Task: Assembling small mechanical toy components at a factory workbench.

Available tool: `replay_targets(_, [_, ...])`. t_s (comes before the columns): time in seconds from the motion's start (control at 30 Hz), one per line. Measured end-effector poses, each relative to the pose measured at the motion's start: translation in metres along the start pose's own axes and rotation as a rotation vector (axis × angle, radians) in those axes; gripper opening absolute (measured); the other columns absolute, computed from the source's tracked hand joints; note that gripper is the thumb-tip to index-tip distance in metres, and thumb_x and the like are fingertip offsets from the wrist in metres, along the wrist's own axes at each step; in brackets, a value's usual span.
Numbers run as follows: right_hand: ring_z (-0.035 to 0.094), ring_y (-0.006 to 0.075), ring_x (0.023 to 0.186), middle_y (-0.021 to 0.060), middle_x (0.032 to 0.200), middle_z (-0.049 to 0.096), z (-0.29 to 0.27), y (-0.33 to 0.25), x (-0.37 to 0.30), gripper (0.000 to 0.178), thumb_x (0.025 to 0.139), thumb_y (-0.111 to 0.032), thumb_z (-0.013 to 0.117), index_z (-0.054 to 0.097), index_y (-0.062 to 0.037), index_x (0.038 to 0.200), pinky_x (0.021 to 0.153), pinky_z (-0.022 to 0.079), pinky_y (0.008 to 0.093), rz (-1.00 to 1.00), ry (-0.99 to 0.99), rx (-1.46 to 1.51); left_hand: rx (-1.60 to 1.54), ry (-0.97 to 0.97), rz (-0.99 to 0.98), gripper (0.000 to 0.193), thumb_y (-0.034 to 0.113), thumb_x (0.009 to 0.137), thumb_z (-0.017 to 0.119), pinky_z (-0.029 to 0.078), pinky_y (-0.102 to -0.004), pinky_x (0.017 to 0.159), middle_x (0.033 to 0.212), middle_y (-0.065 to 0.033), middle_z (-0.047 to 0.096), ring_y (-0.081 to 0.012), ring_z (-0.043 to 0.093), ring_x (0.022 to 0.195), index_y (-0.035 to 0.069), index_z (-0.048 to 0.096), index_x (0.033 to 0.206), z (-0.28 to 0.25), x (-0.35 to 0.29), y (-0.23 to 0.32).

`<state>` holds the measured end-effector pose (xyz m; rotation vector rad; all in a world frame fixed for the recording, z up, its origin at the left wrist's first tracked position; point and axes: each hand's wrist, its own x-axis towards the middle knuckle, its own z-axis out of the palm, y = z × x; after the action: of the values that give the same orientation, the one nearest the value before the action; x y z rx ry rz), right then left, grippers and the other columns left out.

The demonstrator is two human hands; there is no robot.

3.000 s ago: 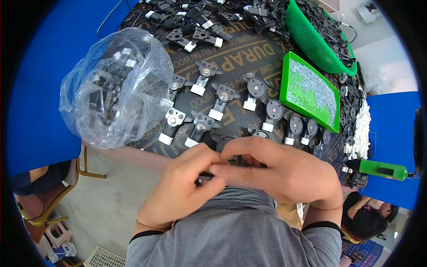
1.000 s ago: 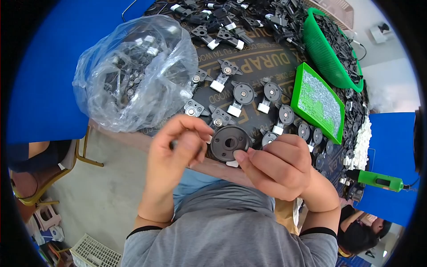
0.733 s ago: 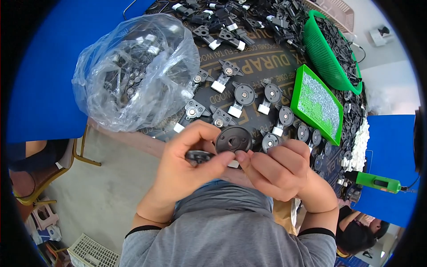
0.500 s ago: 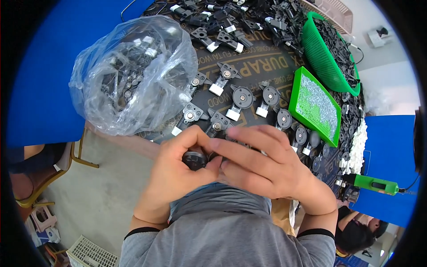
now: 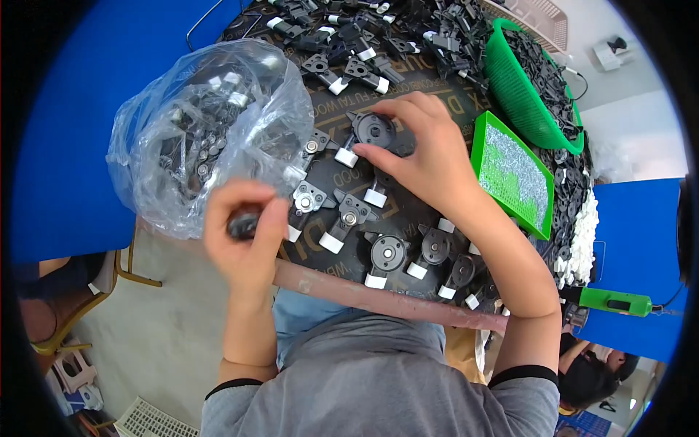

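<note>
My right hand reaches over the far middle of the table, thumb and fingers around the rim of a black disc. That disc sits over a black bracket with a white end. My left hand, smeared by motion, is curled around a dark round part beside the bag; most of that part is hidden in the palm. Between my hands lie two brackets without discs, one a black bracket with a silver centre. Nearer the table edge stand several brackets with discs, such as a disc-topped bracket.
A clear plastic bag of small parts stands at the left. At the right are a green tray of small metal pieces, a green basket of black parts, white pieces and a green power tool. Loose black parts cover the far side.
My hands have parted from in front of my body. The right went away from me to a bracket that now has a disc over it; the left moved left beside the bag.
</note>
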<state>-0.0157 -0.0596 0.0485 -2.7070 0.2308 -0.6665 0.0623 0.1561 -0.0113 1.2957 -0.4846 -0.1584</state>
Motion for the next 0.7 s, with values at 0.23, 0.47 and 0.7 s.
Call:
replay_targets(0.23, [0.056, 0.0288, 0.097, 0.0090, 0.101, 0.063, 0.023, 0.010, 0.004, 0.045, 0.067, -0.029, 0.084, 0.069, -0.0022, 0.100, 0.084, 0.047, 0.0373, 0.006, -0.016, -0.096, -0.069, -0.176, 0.291, 0.020, 0.002, 0.084, 0.059, 0.040, -0.0244, 0.052, 0.085, -0.0106, 0.050, -0.0147, 0.051, 0.062, 0.002, 0.048, 0.100, -0.001, -0.003, 0.004])
replay_targets(0.47, [0.056, 0.0290, 0.098, 0.0106, 0.103, 0.064, 0.027, 0.015, 0.005, 0.049, 0.068, -0.031, 0.083, 0.069, -0.0023, 0.105, 0.086, 0.046, 0.0377, 0.044, -0.051, -0.050, -0.310, -0.304, 0.162, 0.025, 0.005, 0.087, 0.053, 0.045, -0.0274, 0.059, 0.100, -0.0168, 0.049, -0.0185, 0.054, 0.072, 0.004, 0.041, 0.109, -0.002, -0.003, 0.002])
replay_targets(0.7, [0.059, 0.0253, 0.096, 0.0099, 0.102, 0.066, 0.008, -0.007, 0.008, 0.035, 0.076, -0.019, 0.079, 0.069, -0.0035, 0.105, 0.083, 0.047, 0.0335, -0.007, 0.216, 0.078, -0.257, -0.229, 0.074, 0.028, -0.003, 0.092, 0.049, 0.053, -0.0302, 0.071, 0.103, -0.0157, 0.054, -0.0182, 0.060, 0.080, 0.001, 0.042, 0.119, 0.001, -0.001, 0.007])
